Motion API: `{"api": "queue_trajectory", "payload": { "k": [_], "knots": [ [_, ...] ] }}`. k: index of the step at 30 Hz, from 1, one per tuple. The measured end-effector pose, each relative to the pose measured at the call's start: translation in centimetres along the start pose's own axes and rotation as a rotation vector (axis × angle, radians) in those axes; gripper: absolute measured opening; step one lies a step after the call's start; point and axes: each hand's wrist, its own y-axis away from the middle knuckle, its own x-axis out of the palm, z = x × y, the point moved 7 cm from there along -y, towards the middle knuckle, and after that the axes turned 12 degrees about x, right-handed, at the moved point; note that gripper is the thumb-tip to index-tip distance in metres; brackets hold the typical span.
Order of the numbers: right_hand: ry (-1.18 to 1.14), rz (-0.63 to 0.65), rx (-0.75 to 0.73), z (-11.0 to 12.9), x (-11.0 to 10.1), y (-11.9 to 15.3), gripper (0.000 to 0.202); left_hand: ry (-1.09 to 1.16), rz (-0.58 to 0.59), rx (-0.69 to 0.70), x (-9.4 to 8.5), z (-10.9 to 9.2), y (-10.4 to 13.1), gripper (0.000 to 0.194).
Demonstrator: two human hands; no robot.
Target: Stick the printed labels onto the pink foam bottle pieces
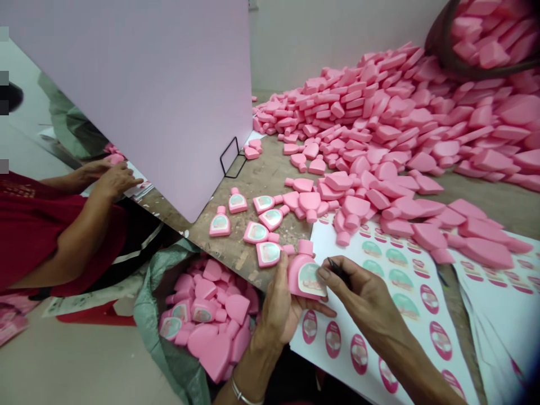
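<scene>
My left hand [276, 306] is closed around a pink bottle-shaped piece [296, 271], neck pointing up. A pale green and white label [311, 279] lies on its front face. My right hand [365, 292] is closed on a small dark tool [337, 269], whose kind I cannot make out. Its thumb touches the right edge of the label. Below both hands lies a sticker sheet [346, 306] with green dome labels and magenta oval ones. Left of the piece, several labelled pink bottles [256, 231] rest on the table.
A large heap of unlabelled pink bottles [371, 107] covers the back right, beside a tipped basket [436, 42]. A green sack [154, 315] of pink bottles stands below the table edge. An upright pale panel [169, 84] separates off a person in red [54, 236]. More sheets [502, 287] lie right.
</scene>
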Motion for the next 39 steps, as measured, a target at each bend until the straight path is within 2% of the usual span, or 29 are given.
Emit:
{"api": "queue_trajectory", "payload": {
  "k": [10, 23, 29, 39],
  "knots": [
    [0.029, -0.036, -0.014, 0.14, 0.42, 0.16, 0.027, 0.015, 0.054, 0.017, 0.71, -0.05, 0.11, 0.047],
    [-0.064, -0.053, 0.047, -0.2, 0.35, 0.39, 0.029, 0.043, 0.071, 0.018, 1.0, -0.07, 0.07, 0.045],
    [-0.017, -0.048, 0.028, -0.32, 0.09, -0.06, 0.031, 0.009, 0.065, 0.032, 0.98, -0.1, 0.04, 0.046],
    [-0.036, -0.017, 0.012, -0.19, 0.24, -0.05, 0.027, -0.129, 0.159, 0.075, 0.69, -0.88, 0.48, 0.048]
  ]
}}
